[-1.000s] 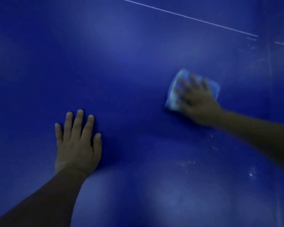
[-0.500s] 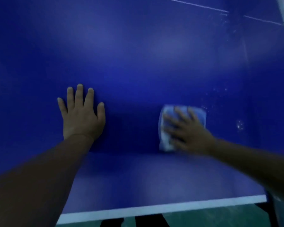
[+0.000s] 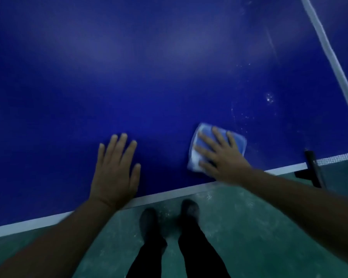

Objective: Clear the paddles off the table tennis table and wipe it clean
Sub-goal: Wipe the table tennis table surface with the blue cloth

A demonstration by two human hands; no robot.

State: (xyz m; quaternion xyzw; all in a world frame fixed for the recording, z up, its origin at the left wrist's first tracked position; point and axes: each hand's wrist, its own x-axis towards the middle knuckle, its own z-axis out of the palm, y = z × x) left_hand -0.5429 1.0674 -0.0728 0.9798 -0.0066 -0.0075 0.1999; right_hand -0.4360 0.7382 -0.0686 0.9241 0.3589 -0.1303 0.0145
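Both hands had come nearer the near white edge line [image 3: 169, 194] since the earlier frames, the cloth [image 3: 201, 155] dragged back with them. Right hand [image 3: 222, 159] lay flat on the pale blue cloth, fingers [image 3: 219, 135] spread and straight, pressing it onto the blue table [image 3: 149, 77]; cloth stuck out left and far of the palm. Left hand [image 3: 115, 169] rested flat on the table, fingers together, well left of the cloth. White specks [image 3: 269, 97] sat far right. Net post [image 3: 312, 167] at right edge. Shoes [image 3: 189, 207] on green floor [image 3: 249, 227].
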